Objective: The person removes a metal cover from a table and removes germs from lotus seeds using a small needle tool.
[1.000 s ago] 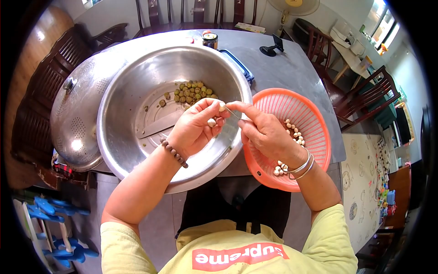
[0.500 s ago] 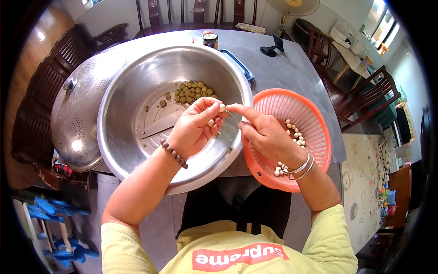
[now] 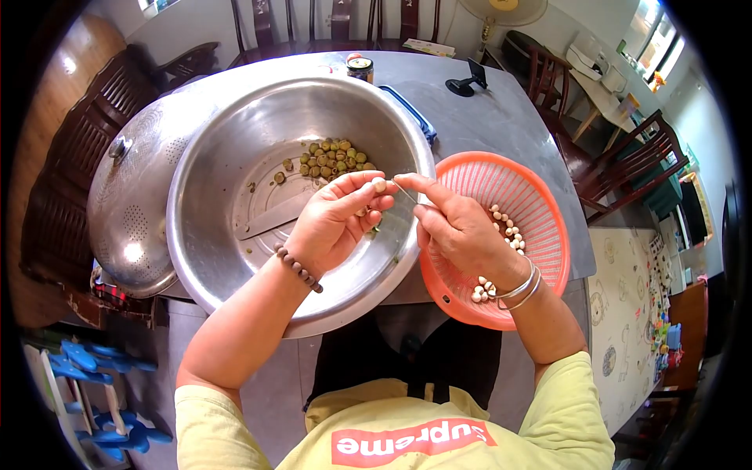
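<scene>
Above the right side of a large steel basin [image 3: 196, 211], my left hand [image 3: 337, 215] pinches a small pale seed [image 3: 380, 185], with another pale piece partly hidden under its fingers. Close beside it, my right hand [image 3: 458, 227] grips a thin metal pick [image 3: 405, 190], its tip near the seed. Several green-brown pods [image 3: 329, 157] and a flat metal blade [image 3: 270, 218] lie inside the basin. Beneath my right hand and wrist is an orange-red basket [image 3: 548, 211] holding several pale seeds [image 3: 509, 232].
A perforated steel lid [image 3: 137, 188] stands left of the basin on the grey table [image 3: 439, 86]. At the back are a jar [image 3: 360, 68], a blue-rimmed tray [image 3: 413, 110] and a black stand [image 3: 468, 81]. Wooden chairs [image 3: 650, 160] surround the table.
The pick's tip has come slightly away from the seed, and my right hand has shifted a little to the right. Both hands keep their hold.
</scene>
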### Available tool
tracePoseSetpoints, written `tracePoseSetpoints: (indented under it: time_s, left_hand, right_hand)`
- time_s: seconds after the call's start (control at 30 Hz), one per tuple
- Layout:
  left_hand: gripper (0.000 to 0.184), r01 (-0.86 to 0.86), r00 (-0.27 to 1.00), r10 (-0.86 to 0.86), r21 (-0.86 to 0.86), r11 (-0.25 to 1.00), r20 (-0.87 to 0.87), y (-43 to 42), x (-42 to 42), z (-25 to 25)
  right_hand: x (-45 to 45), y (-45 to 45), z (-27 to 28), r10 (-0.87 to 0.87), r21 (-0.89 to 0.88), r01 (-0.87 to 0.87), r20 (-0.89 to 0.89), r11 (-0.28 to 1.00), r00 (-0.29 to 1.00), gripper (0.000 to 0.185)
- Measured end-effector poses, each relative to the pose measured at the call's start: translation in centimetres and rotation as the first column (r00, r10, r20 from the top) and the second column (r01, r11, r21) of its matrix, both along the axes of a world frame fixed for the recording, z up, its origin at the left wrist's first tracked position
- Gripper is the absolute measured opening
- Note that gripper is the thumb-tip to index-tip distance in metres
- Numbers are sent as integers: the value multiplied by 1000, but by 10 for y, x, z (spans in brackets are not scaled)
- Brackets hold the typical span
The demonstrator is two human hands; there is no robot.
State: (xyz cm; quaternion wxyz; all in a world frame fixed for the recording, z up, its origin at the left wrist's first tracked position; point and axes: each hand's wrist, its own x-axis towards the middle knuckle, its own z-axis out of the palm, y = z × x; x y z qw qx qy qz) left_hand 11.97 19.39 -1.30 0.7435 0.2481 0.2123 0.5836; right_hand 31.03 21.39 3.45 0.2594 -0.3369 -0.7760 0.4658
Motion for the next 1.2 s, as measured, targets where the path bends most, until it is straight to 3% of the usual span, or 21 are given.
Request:
tracePoseSetpoints:
  time_s: [0.87,0.97,1.03,1.2]
  left_hand:
    - [14,-37,998,40,68,997,-47,-2,3,1]
    - [14,-84,986,98,107,991,-134,-2,3,4]
    - [14,-101,963,131,133,986,-237,-2,3,5]
    - [12,-96,910,186,248,964,-371,-2,2,10]
  right_hand:
    - [-3,-2,2,38,7,-39,46,999,998,35]
    - [-2,-2,4,29,38,-32,78,999,997,35]
    - [0,-1,4,31,151,-52,140,987,990,35]
    - [4,-4,15,44,153,-85,258,984,965,36]
